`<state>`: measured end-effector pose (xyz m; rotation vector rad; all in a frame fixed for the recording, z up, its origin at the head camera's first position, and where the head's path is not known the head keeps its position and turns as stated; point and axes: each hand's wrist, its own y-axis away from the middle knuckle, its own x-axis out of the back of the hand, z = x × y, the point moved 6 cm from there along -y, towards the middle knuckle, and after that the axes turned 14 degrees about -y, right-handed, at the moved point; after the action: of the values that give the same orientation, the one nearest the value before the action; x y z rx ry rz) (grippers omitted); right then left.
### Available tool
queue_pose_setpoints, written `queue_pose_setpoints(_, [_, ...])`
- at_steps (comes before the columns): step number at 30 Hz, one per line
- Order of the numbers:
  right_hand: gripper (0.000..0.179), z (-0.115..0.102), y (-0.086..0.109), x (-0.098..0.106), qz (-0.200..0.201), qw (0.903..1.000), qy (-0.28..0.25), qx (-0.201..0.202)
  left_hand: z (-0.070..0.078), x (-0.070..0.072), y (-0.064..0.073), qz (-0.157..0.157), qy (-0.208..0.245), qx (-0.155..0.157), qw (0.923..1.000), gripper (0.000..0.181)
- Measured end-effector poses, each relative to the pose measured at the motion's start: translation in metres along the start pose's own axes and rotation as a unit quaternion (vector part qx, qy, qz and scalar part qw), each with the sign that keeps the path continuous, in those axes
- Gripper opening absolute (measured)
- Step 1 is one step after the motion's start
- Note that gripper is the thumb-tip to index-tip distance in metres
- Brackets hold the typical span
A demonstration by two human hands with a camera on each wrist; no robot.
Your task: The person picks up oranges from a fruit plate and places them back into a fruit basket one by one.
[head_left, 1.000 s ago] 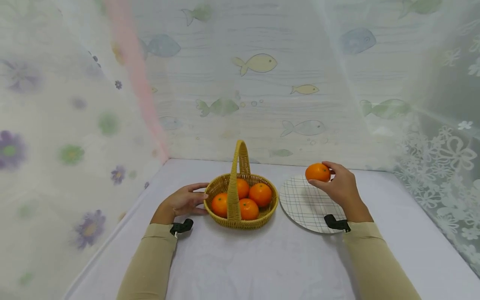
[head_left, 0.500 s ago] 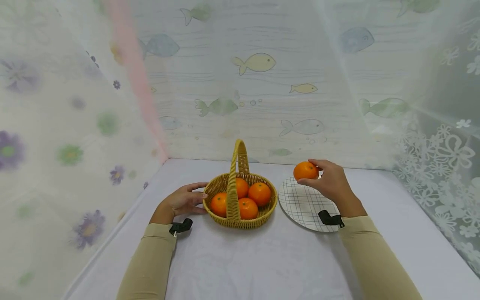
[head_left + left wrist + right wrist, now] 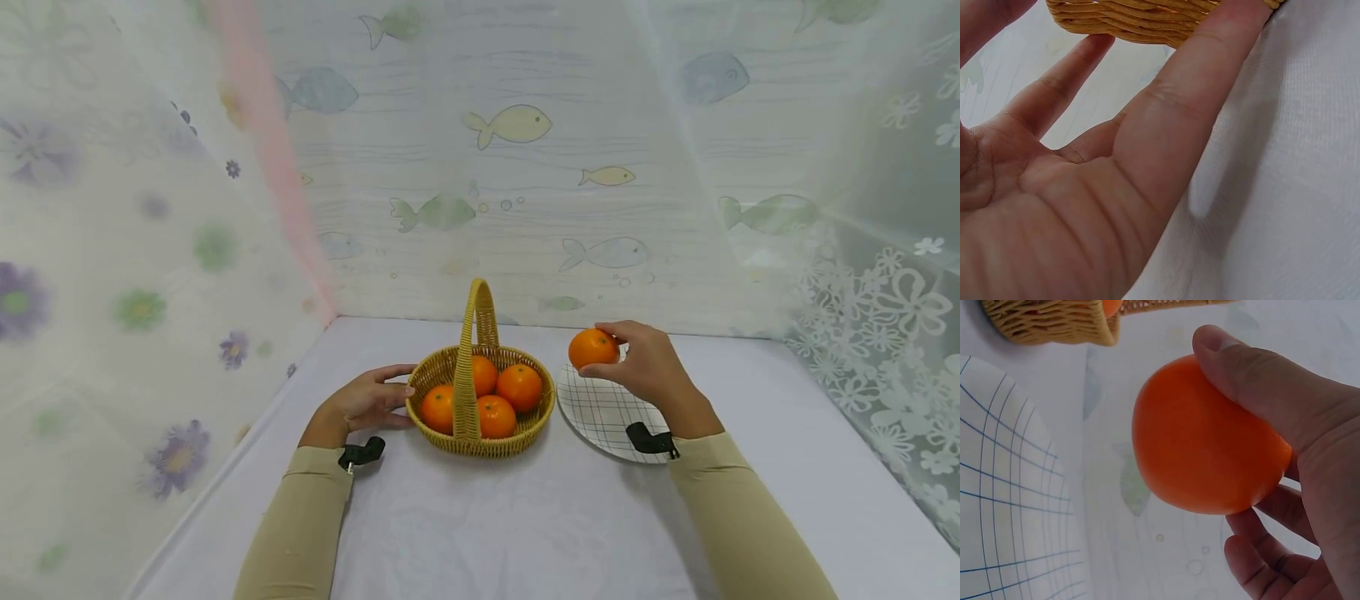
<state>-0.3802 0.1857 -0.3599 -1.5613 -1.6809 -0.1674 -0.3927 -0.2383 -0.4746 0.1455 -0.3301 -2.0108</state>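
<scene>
My right hand (image 3: 651, 367) holds an orange (image 3: 592, 350) between thumb and fingers, in the air above the far left part of a round white plate (image 3: 600, 417) with a grid pattern. The right wrist view shows the thumb on one side of the same orange (image 3: 1204, 437) and fingertips on the other. A yellow wicker basket (image 3: 487, 448) with a tall handle stands left of the plate, with several oranges (image 3: 519, 387) inside. My left hand (image 3: 367, 402) touches the basket's left side with extended fingers; in the left wrist view, fingertips meet the wicker wall (image 3: 1129, 22).
A white cloth (image 3: 510, 525) covers the table. Behind it hangs a pale curtain (image 3: 525, 225) with fish drawings. Flower-patterned curtains (image 3: 180, 350) close in the left and right sides. Each wrist carries a small black mount (image 3: 651, 439).
My right hand has carried the orange leftward over the plate, toward the basket. My left hand and the basket have stayed in place.
</scene>
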Motion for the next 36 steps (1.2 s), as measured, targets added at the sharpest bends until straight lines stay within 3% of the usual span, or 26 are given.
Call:
queue_pose_setpoints(5, [0.072, -0.006, 0.000, -0.005, -0.009, 0.9999, -0.002, 0.010, 0.000, -0.001, 0.000, 0.000, 0.004, 0.001, 1.0000, 0.064])
queue_pose_setpoints(13, [0.078, -0.023, 0.001, -0.021, -0.042, 0.9974, -0.001, 0.059, -0.001, 0.000, -0.001, 0.003, 0.011, 0.004, 0.9999, 0.063])
queue_pose_setpoints(36, [0.074, -0.047, 0.001, -0.052, -0.094, 0.9922, -0.029, 0.077, -0.001, 0.001, -0.001, -0.001, 0.002, 0.005, 1.0000, 0.067])
